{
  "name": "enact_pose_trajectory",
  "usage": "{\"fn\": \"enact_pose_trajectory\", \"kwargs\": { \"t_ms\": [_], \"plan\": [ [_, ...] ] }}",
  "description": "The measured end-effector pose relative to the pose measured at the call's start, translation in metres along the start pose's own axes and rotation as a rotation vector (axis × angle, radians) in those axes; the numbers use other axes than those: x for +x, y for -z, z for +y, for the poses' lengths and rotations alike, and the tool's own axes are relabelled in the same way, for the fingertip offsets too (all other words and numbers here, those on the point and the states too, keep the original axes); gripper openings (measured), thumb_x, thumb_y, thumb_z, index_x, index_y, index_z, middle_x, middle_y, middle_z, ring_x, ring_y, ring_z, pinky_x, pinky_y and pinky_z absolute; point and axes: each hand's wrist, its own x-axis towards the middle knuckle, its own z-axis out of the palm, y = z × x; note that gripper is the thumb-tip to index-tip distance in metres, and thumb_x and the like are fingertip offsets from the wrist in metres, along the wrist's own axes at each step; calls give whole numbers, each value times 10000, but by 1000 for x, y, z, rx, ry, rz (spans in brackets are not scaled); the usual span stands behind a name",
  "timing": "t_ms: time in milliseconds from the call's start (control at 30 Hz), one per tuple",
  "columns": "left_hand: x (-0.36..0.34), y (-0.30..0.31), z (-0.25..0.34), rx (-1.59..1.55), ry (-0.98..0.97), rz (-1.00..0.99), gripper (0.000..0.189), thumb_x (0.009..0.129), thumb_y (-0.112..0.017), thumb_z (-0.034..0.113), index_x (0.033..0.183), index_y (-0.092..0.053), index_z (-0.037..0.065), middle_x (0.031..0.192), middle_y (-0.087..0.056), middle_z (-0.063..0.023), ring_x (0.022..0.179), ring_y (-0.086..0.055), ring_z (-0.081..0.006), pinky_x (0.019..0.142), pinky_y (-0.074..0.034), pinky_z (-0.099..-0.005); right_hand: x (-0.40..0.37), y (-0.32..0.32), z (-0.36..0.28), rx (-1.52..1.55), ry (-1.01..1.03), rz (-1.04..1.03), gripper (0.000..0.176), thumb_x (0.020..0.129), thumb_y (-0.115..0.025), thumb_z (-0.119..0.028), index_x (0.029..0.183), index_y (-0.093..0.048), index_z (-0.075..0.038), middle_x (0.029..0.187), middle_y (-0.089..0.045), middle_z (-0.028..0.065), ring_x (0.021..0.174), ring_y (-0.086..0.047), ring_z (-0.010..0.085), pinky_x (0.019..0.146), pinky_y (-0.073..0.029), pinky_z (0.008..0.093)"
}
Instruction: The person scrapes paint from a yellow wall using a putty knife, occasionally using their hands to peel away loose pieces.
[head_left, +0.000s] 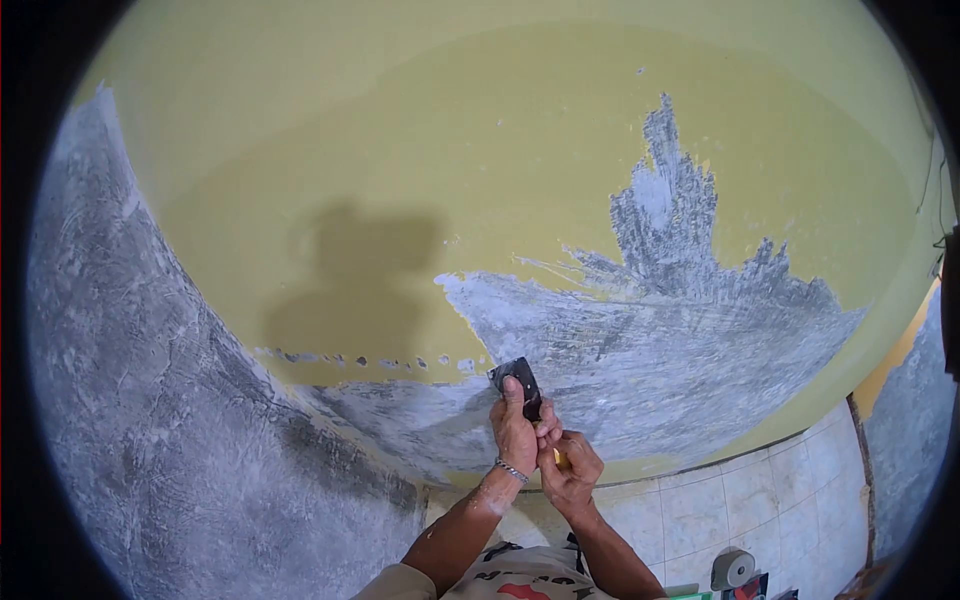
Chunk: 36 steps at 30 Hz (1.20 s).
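Observation:
My left hand, with a chain bracelet at the wrist, is closed on a dark, flat scraper, its thumb laid along the face. The scraper is close to the edge where yellow paint meets bare grey wall. Just beside it, my right hand is closed with curled fingers against the left hand's fingers. A small yellow spot shows between its fingers; what it grips there I cannot make out. Pale dust marks the left wrist.
A grey, rough wall meets the yellow one at the left. A row of small chips runs along the paint. Below are white tiles; a grey roll sits at bottom right. Cables hang at the right edge.

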Motion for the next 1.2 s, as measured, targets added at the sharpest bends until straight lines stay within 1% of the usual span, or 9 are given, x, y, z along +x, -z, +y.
{"fn": "enact_pose_trajectory", "kwargs": {
  "t_ms": [167,533,700,767,833,867,900,1100,1200],
  "plan": [
    [-2,-6,15,4,78,-9,609,934,-463,659,865,-466,54,559,-434,-24,425,-388,-117,421,-392,-281,17,-3,-11,-52,79,21,99,787,-715,47,834,-633,18,798,-654,156,681,-649,275,605,-514,331],
    [-4,-5,39,39,17,-24,645,951,-405,676,859,-510,46,629,-494,-32,469,-447,-125,460,-422,-286,15,-16,-28,48,-60,31,91,814,-717,16,852,-635,9,764,-634,150,652,-625,256,588,-482,325],
    [-7,-7,28,-85,304,56,790,911,-385,745,862,-592,-15,668,-579,-82,538,-553,-174,507,-496,-329,-5,-24,-12,162,-39,118,126,813,-723,12,928,-674,16,781,-632,139,662,-625,235,609,-487,316],
    [3,0,32,-50,307,18,827,893,-340,787,784,-577,1,599,-543,-67,467,-510,-167,498,-485,-321,6,-20,-19,78,-20,92,104,808,-719,20,894,-660,14,812,-638,148,673,-629,234,616,-493,312],
    [3,-2,43,17,166,-188,788,864,-332,825,733,-511,69,485,-432,-22,385,-400,-152,454,-421,-293,16,-15,-34,-14,-34,15,91,803,-715,28,848,-637,16,800,-633,141,666,-626,231,608,-492,313],
    [3,-8,40,66,166,-201,793,855,-288,846,611,-442,107,409,-339,0,346,-334,-144,434,-392,-283,15,-17,-35,-7,-47,62,108,799,-717,27,808,-611,8,772,-623,137,647,-622,236,589,-486,315],
    [4,0,32,124,186,-220,840,875,-228,832,516,-422,98,423,-368,-21,351,-367,-151,442,-416,-296,8,-17,-30,-5,-37,65,108,799,-717,27,808,-611,8,772,-623,137,647,-622,236,589,-486,315],
    [8,-14,49,73,120,-227,845,856,-228,853,514,-408,101,401,-325,-16,354,-366,-164,432,-405,-298,28,-22,-34,18,-14,76,125,787,-726,23,795,-604,-5,705,-579,124,595,-572,236,541,-447,334],
    [4,-5,42,108,192,-226,848,861,-273,842,646,-491,51,412,-344,-16,352,-354,-149,436,-411,-290,28,-22,-38,-10,-5,60,111,788,-725,20,817,-620,-3,706,-580,123,588,-556,251,533,-437,334]
  ]
}}
